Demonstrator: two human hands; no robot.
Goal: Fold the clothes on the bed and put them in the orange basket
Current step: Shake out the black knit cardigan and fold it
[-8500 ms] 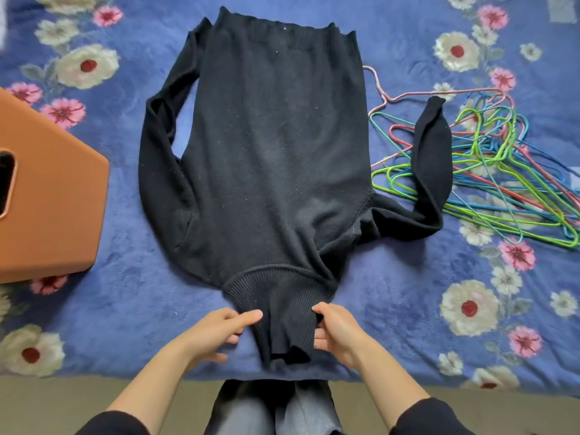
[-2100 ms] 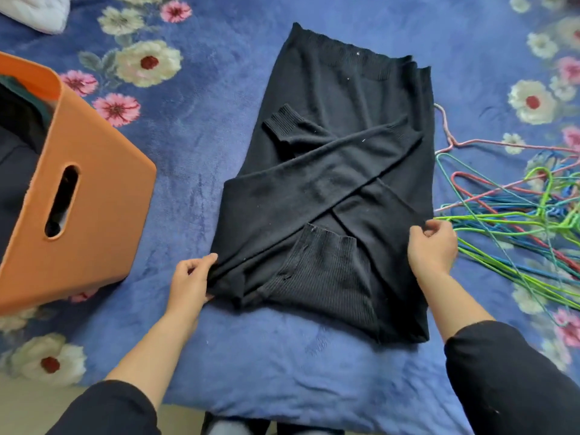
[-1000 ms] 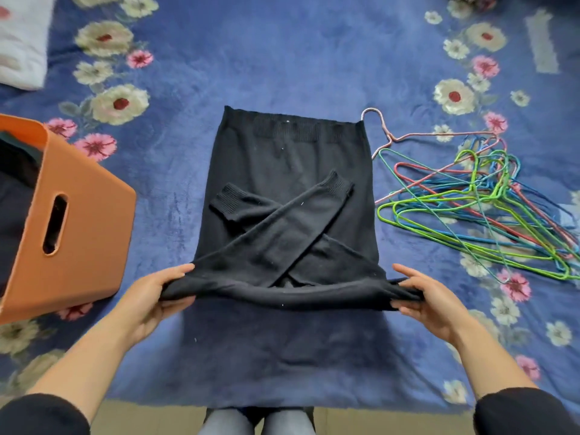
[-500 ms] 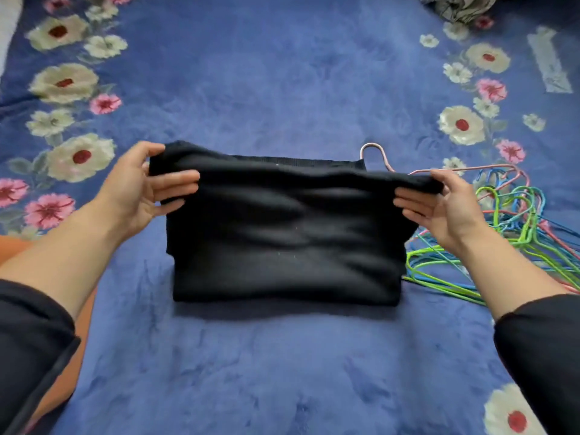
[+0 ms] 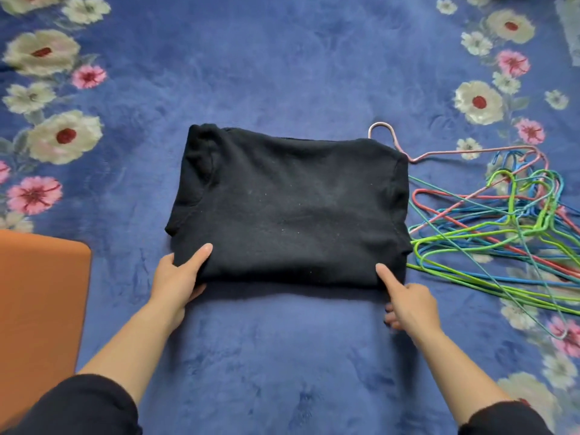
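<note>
Left hand (image 5: 177,279) pinches the near left corner of the folded black sweater (image 5: 292,208), thumb on top and fingers tucked beneath. Right hand (image 5: 409,304) lays one straight digit on the near right corner, its other fingers curled at the near edge; whether they grip the cloth cannot be told. A blue flowered blanket (image 5: 282,73) covers the bed. The sweater lies flat on it in the middle, a neat rectangle. The orange basket (image 5: 37,293) stands at the near left, apart from the sweater. A tangle of coloured wire hangers (image 5: 502,233) lies on the right, touching the sweater's right edge.
</note>
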